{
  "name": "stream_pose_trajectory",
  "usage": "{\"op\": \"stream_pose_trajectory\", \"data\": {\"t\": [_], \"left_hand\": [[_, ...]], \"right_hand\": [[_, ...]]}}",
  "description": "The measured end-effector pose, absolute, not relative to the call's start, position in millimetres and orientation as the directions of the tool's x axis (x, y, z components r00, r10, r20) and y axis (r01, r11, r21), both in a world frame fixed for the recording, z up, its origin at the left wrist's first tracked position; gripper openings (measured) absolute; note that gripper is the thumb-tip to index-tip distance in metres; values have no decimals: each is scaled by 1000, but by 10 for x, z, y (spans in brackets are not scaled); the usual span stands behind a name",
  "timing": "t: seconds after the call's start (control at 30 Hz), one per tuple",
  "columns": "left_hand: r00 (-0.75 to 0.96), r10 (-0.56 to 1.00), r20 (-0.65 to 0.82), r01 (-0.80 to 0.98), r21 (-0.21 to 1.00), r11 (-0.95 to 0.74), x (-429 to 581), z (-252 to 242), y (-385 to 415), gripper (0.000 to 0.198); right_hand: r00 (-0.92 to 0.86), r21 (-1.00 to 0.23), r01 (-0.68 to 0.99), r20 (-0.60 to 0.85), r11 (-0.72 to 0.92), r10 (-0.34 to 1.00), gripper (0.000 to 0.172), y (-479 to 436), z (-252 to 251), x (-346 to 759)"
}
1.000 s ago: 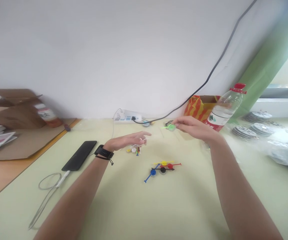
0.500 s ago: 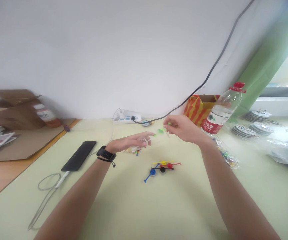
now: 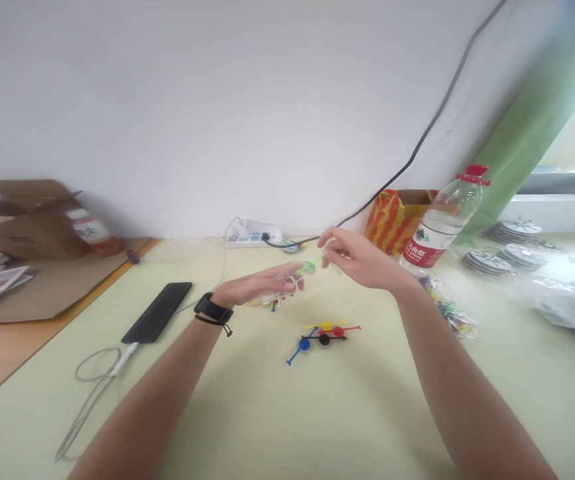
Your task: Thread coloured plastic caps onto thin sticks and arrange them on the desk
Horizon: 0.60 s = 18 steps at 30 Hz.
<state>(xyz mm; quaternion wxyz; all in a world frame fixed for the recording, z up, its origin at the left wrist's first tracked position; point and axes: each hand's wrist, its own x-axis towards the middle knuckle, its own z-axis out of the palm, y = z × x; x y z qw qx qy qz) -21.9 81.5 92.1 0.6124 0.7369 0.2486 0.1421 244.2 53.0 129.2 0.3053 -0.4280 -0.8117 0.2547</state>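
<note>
My left hand (image 3: 274, 281), a black watch (image 3: 213, 309) on its wrist, is closed around clear plastic (image 3: 294, 283) whose exact form I cannot make out. A rounded green piece (image 3: 308, 267) shows at its fingertips. Just to the right, my right hand (image 3: 354, 259) is pinched, with a trace of green and something clear at the fingers, too blurred to name. On the table below lie several plastic arrow spinners: a blue spinner (image 3: 305, 344), a black spinner (image 3: 324, 339), a red spinner (image 3: 338, 331) and a yellow spinner (image 3: 327, 326). Small coloured pieces (image 3: 274, 305) sit under my left hand.
A phone (image 3: 157, 312) with a cable lies left; a cardboard box (image 3: 32, 227) stands beyond it. A power strip (image 3: 252, 237) is by the wall. To the right are a water bottle (image 3: 434, 230), a striped bag (image 3: 387, 220), bagged parts (image 3: 450, 310) and stacked discs (image 3: 487, 262).
My right hand has moved slightly left, closer to my left hand. The green piece has shifted left against the left fingertips. The spinners have not moved.
</note>
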Motion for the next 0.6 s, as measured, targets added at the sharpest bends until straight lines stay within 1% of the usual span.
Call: {"op": "stream_pose_trajectory", "data": {"t": [0.1, 0.2, 0.3, 0.47, 0.6], "left_hand": [[846, 528, -78, 167, 978, -125, -190, 942, 796, 59], [858, 508, -76, 161, 979, -127, -177, 943, 795, 62], [859, 504, -88, 173, 977, -124, -179, 934, 801, 64], [846, 525, -100, 182, 978, -107, -185, 928, 803, 63], [851, 511, -117, 199, 974, -109, -191, 923, 806, 64]], "right_hand": [[-452, -663, 553, 271, 505, 850, 10, 531, 1254, 2380], [-470, -659, 548, 267, 515, 841, 9, 530, 1227, 2332], [-472, -650, 557, 265, 517, 841, 11, 530, 1221, 2313], [-426, -651, 550, 320, 523, 846, 12, 578, 1202, 2356], [-423, -663, 546, 310, 512, 852, 13, 611, 1211, 2388]]}}
